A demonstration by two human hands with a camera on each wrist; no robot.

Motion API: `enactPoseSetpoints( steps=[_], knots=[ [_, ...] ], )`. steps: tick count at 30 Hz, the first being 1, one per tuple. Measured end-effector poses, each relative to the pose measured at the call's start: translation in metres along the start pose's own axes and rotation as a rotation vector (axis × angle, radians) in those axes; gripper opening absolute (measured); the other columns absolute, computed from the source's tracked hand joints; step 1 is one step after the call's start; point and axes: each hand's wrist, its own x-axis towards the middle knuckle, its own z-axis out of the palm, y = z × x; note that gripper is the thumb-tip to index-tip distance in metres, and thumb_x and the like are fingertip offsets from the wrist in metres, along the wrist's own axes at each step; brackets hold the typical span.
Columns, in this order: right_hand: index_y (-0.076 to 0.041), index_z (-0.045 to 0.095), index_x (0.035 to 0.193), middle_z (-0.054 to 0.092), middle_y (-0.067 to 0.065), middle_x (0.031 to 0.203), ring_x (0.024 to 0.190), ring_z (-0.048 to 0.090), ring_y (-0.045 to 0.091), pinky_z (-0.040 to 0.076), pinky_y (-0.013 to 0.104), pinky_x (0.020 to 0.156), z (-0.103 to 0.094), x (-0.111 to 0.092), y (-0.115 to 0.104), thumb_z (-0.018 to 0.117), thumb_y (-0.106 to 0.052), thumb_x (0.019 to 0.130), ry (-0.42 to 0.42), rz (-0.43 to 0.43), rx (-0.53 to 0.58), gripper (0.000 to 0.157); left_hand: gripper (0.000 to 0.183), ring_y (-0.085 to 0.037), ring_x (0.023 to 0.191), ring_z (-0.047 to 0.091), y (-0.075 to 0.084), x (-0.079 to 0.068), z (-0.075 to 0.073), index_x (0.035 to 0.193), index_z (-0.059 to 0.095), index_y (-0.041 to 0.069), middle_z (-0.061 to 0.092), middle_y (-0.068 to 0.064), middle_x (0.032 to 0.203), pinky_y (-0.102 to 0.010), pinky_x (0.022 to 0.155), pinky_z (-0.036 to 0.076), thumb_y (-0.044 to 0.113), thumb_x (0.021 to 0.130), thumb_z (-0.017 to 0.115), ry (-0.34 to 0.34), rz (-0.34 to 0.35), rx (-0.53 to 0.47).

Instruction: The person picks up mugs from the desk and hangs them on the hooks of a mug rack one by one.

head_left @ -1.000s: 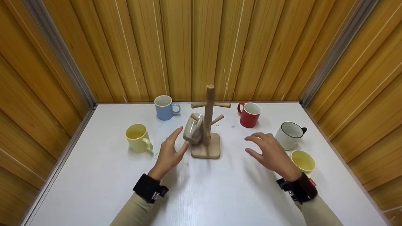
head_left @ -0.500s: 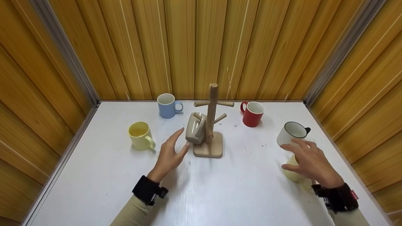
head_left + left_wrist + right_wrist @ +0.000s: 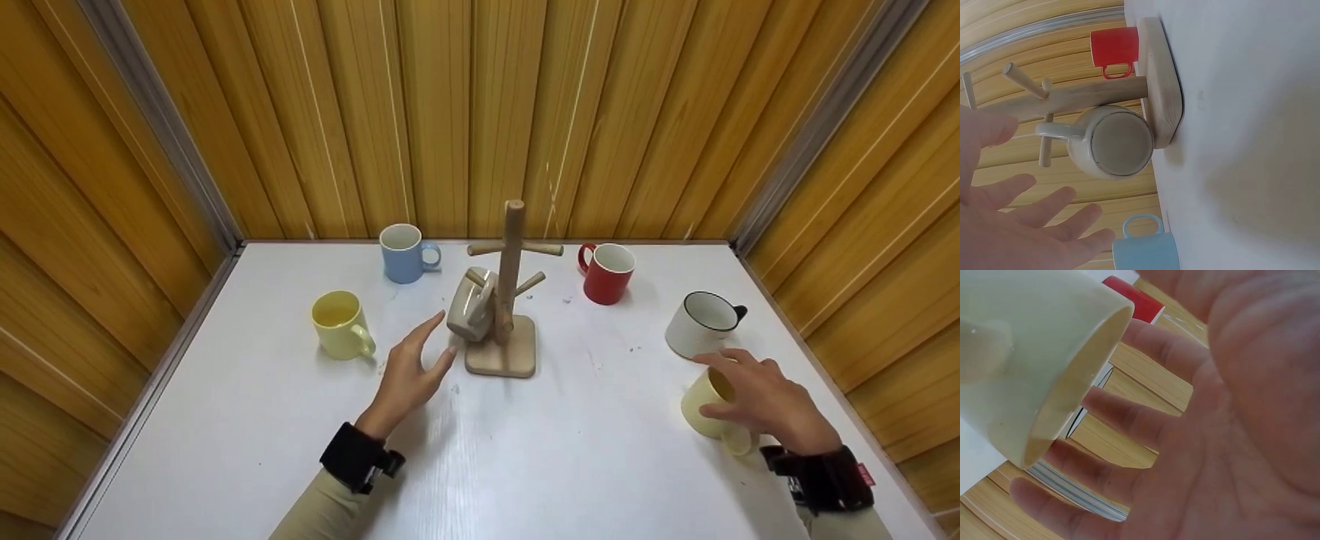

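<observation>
My right hand reaches over a pale yellow mug at the right, thumb on the near side and fingers over the far side. In the right wrist view the spread fingers extend past this mug's rim, with a gap between palm and mug. A glossy beige mug hangs tilted on a lower peg of the wooden mug tree. Just left of it is my left hand, thumb and fingers spread, holding nothing. The left wrist view shows the beige mug's base beyond the fingers.
Another yellow mug and a blue mug stand on the left of the white table. Behind and to the right are a red mug and a white mug with a black rim. Wood-patterned walls enclose the table.
My right hand has moved right and toward the front, from the middle right of the table to the yellow mug. The left hand stays beside the beige mug; the view has shifted slightly.
</observation>
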Motion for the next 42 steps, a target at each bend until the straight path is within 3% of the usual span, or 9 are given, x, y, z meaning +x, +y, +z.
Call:
enactPoseSetpoints(
  steps=[10, 20, 29, 36, 42],
  knots=[
    [-0.012, 0.051, 0.146, 0.046, 0.032, 0.141, 0.109, 0.051, 0.061, 0.048, 0.074, 0.069, 0.003, 0.002, 0.011, 0.086, -0.026, 0.081, -0.005, -0.01, 0.0, 0.075, 0.054, -0.035, 0.134, 0.055, -0.001, -0.001, -0.001, 0.145, 0.054, -0.002, 0.059, -0.019, 0.143, -0.049, 0.112, 0.043, 0.012, 0.096, 0.071, -0.014, -0.025, 0.004],
    [-0.008, 0.054, 0.144, 0.048, 0.035, 0.135, 0.106, 0.053, 0.058, 0.053, 0.063, 0.066, 0.004, 0.004, 0.012, 0.085, -0.021, 0.081, -0.008, -0.025, 0.026, 0.071, 0.048, -0.035, 0.131, 0.057, -0.001, -0.003, 0.001, 0.14, 0.059, -0.004, 0.063, -0.018, 0.139, -0.048, 0.111, 0.044, 0.006, 0.095, 0.071, -0.01, -0.02, -0.01],
    [-0.006, 0.06, 0.136, 0.06, 0.024, 0.121, 0.102, 0.06, 0.04, 0.054, 0.059, 0.072, 0.002, 0.004, 0.012, 0.088, -0.02, 0.077, 0.025, -0.059, 0.04, 0.066, 0.043, -0.035, 0.126, 0.061, 0.002, -0.004, 0.003, 0.136, 0.062, -0.003, 0.066, -0.018, 0.134, -0.049, 0.108, 0.047, 0.004, 0.095, 0.07, 0.009, 0.02, -0.021],
    [-0.009, 0.062, 0.132, 0.058, 0.028, 0.128, 0.106, 0.06, 0.047, 0.054, 0.064, 0.072, -0.001, 0.008, -0.001, 0.09, -0.022, 0.076, 0.103, -0.115, 0.019, 0.063, 0.04, -0.034, 0.112, 0.069, 0.006, -0.005, 0.006, 0.134, 0.064, -0.001, 0.071, -0.017, 0.124, -0.047, 0.098, 0.054, 0.005, 0.095, 0.07, 0.024, 0.076, -0.049],
    [-0.008, 0.066, 0.13, 0.061, 0.022, 0.13, 0.117, 0.057, 0.046, 0.05, 0.068, 0.087, -0.003, 0.015, -0.022, 0.088, -0.022, 0.079, 0.19, -0.205, 0.044, 0.058, 0.034, -0.027, 0.1, 0.074, 0.012, -0.005, 0.009, 0.129, 0.067, 0.0, 0.075, -0.01, 0.116, -0.045, 0.093, 0.057, 0.006, 0.096, 0.07, 0.003, 0.093, -0.11]
  ],
)
